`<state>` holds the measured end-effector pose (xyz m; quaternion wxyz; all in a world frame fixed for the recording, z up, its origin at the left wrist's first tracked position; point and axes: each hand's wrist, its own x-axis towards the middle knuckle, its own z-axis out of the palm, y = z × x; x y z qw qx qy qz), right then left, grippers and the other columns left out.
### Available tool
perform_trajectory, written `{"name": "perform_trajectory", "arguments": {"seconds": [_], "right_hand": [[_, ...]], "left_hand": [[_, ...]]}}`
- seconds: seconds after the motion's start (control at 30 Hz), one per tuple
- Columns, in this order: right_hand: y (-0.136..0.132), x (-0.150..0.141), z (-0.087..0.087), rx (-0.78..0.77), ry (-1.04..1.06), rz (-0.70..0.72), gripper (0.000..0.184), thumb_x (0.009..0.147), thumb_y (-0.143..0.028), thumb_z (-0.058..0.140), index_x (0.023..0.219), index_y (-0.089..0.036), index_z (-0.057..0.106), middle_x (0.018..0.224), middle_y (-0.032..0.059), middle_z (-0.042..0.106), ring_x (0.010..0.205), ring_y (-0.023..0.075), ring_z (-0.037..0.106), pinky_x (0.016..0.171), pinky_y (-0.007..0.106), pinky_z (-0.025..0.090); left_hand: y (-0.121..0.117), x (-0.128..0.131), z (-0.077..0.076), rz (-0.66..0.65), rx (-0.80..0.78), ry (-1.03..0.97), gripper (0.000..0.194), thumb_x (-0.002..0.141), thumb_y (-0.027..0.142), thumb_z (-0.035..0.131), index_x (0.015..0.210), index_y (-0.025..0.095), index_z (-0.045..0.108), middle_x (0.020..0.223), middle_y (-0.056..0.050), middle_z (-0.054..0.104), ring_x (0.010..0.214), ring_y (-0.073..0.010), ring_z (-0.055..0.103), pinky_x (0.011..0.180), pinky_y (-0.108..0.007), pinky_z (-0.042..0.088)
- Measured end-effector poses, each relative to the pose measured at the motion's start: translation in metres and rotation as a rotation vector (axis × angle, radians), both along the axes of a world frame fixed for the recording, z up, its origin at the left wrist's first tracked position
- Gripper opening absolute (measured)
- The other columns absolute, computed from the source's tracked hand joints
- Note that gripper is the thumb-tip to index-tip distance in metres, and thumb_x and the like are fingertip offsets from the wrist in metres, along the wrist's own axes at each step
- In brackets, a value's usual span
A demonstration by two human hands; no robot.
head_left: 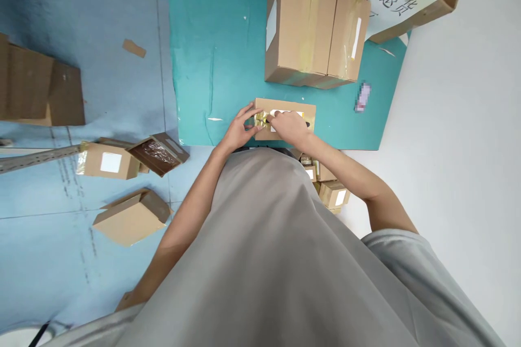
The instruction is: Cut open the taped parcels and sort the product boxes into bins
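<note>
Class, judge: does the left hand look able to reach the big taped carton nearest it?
Probably yes: beside the small box, only teal tabletop seems to lie between left hand and carton.

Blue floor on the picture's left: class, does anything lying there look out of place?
Yes: a small, flat brown cardboard scrap lies loose left of the teal-topped table, apart from the brown cardboard boxes, like dropped litter.

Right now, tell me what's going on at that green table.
A person is working on a small taped carton at the near edge of the green table. The right hand grips a black-and-yellow tool, which looks like a knife, with its tip at the tape. The left hand rests open against the carton's left end. Whether the tape is cut cannot be seen. Two larger taped cartons stand farther back.
</note>
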<state>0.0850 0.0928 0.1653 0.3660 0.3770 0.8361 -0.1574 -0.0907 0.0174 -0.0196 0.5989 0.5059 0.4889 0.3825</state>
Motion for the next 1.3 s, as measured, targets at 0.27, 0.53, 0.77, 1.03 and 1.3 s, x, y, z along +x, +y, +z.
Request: {"name": "perform_trajectory", "arguments": {"seconds": [0.27, 0.53, 0.77, 1.03, 1.3], "right_hand": [[0.007, 0.054, -0.008, -0.002, 0.007, -0.055, 0.04, 0.114, -0.013, 0.045, 0.137, -0.012, 0.077, 0.128, 0.0254, 0.081, 0.12, 0.0353, 0.078, 0.097, 0.041, 0.054], [0.02, 0.19, 0.013, -0.022, -0.101, -0.152, 0.042, 0.113, -0.01, 0.043, 0.135, -0.012, 0.079, 0.126, 0.0267, 0.082, 0.12, 0.0374, 0.079, 0.091, 0.04, 0.051], [0.022, 0.232, -0.016, -0.049, 0.048, -0.142, 0.042, 0.121, -0.03, 0.043, 0.147, -0.019, 0.073, 0.13, 0.023, 0.082, 0.116, 0.0363, 0.08, 0.084, 0.039, 0.051], [0.021, 0.279, -0.044, -0.058, 0.234, -0.105, 0.043, 0.123, -0.041, 0.044, 0.154, -0.028, 0.071, 0.134, 0.015, 0.082, 0.109, 0.0311, 0.079, 0.081, 0.035, 0.045], [0.007, 0.333, -0.063, -0.03, 0.49, -0.314, 0.044, 0.118, -0.042, 0.051, 0.145, -0.023, 0.08, 0.124, 0.0155, 0.086, 0.104, 0.0309, 0.078, 0.077, 0.033, 0.046]], "left_hand": [[-0.011, 0.011, 0.006, 0.123, -0.07, 0.099, 0.077, 0.094, 0.07, 0.081, 0.157, 0.026, 0.07, 0.178, -0.019, 0.05, 0.15, -0.0416, 0.063, 0.113, -0.06, 0.065], [-0.012, 0.034, 0.013, 0.239, -0.099, 0.171, 0.075, 0.095, 0.069, 0.078, 0.157, 0.027, 0.07, 0.164, -0.014, 0.067, 0.152, -0.037, 0.064, 0.131, -0.058, 0.051], [-0.012, 0.05, 0.015, 0.333, -0.116, 0.27, 0.082, 0.094, 0.079, 0.073, 0.157, 0.025, 0.069, 0.163, -0.017, 0.067, 0.147, -0.0377, 0.069, 0.129, -0.061, 0.052], [-0.014, 0.06, 0.017, 0.284, -0.088, 0.38, 0.077, 0.102, 0.073, 0.063, 0.163, 0.025, 0.061, 0.166, -0.018, 0.064, 0.146, -0.0355, 0.069, 0.125, -0.059, 0.057], [-0.012, 0.048, 0.021, 0.472, -0.163, 0.328, 0.07, 0.093, 0.064, 0.078, 0.15, 0.024, 0.068, 0.167, -0.016, 0.064, 0.159, -0.0373, 0.057, 0.138, -0.056, 0.042]]}}
